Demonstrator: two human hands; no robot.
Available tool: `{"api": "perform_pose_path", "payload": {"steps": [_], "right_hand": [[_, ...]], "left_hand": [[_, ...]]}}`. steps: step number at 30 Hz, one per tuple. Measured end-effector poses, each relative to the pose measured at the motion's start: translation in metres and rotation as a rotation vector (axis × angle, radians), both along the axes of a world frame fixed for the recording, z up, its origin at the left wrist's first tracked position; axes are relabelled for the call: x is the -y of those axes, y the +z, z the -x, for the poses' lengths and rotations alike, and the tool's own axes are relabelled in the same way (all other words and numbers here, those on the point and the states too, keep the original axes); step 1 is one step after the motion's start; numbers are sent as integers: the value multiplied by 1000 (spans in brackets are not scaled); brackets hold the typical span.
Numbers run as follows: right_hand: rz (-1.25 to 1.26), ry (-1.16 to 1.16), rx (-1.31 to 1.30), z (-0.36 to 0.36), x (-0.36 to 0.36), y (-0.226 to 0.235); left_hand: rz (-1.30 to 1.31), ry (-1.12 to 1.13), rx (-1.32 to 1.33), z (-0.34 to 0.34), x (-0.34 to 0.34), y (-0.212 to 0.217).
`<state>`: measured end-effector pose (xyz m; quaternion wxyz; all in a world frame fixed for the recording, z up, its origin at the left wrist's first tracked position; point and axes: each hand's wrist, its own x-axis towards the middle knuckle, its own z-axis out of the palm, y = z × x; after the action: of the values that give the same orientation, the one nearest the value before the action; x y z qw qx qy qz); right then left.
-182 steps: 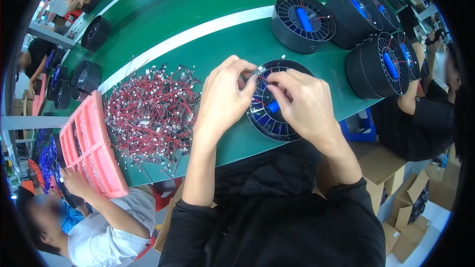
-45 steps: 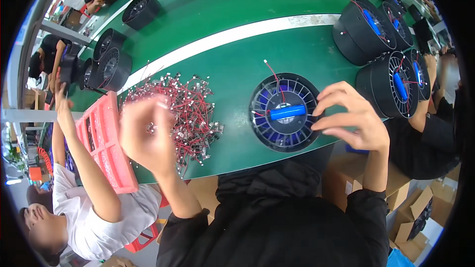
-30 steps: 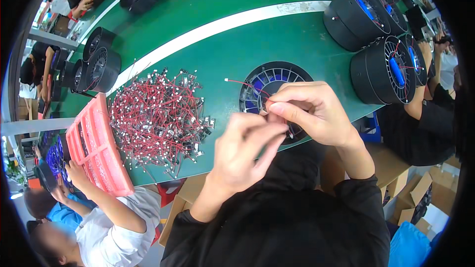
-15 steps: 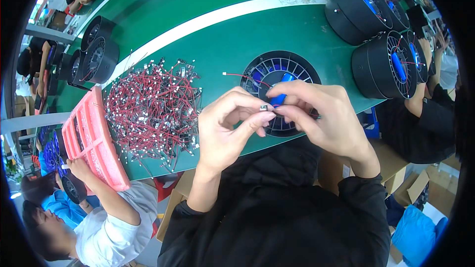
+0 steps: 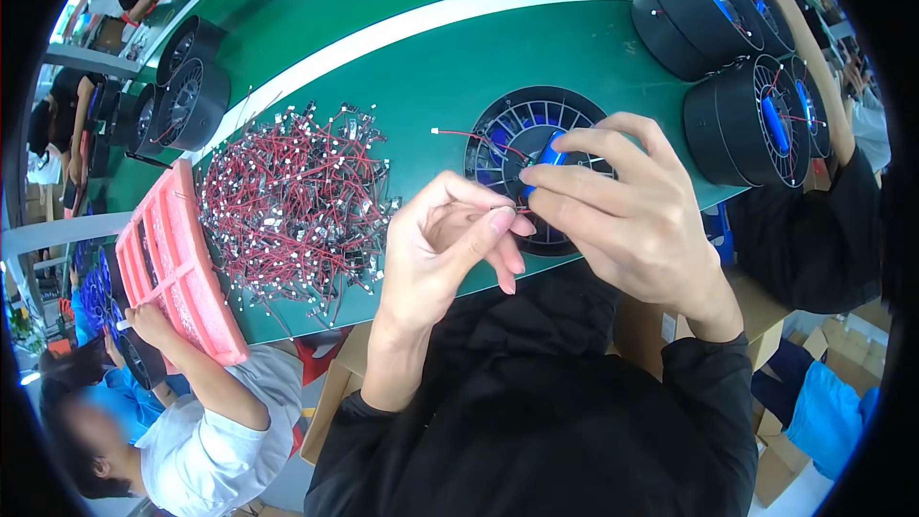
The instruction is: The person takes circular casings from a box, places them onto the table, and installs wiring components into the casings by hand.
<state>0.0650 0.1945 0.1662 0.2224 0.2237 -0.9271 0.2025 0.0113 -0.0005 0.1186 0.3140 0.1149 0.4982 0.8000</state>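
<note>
My left hand (image 5: pixel 431 249) is closed in a pinch, thumb against forefinger, on a small wired connector that the fingertips almost wholly cover. Close beside it, my right hand (image 5: pixel 627 201) has its fingers bent together over a blue cylindrical battery (image 5: pixel 552 149); whatever sits between its fingertips is hidden. Beneath both hands lies a round black fan housing (image 5: pixel 522 99) with a radial grille. A thin red lead (image 5: pixel 469 133) ending in a white plug sticks out from it to the left.
A heap of red-and-black wired connectors (image 5: pixel 292 211) covers the green table left of my hands. A pink crate (image 5: pixel 187 263) is at the table's left edge, a co-worker's hand (image 5: pixel 151 325) on it. Black housings stand at far left (image 5: pixel 196 101) and right (image 5: pixel 732 129).
My right hand has lifted and turned, its fingers now over the blue battery. The connector in my left fingertips has become mostly hidden. A co-worker's arm now reaches toward the housings at right.
</note>
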Motion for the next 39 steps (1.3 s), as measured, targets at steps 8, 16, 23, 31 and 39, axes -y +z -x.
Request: {"api": "perform_pose_path", "payload": {"steps": [8, 16, 23, 31, 39], "right_hand": [[311, 110, 136, 3, -2, -18], [409, 248, 286, 0, -11, -14], [228, 229, 65, -10, -10, -13], [312, 109, -118, -15, -5, -31], [604, 147, -78, -27, -14, -34]], "left_hand": [[-115, 30, -88, -7, 4, -4], [74, -251, -149, -2, 12, -1], [-295, -246, 98, -11, 10, -16], [-320, -1, 172, -28, -16, -13], [-46, 115, 140, -39, -37, 17]]}}
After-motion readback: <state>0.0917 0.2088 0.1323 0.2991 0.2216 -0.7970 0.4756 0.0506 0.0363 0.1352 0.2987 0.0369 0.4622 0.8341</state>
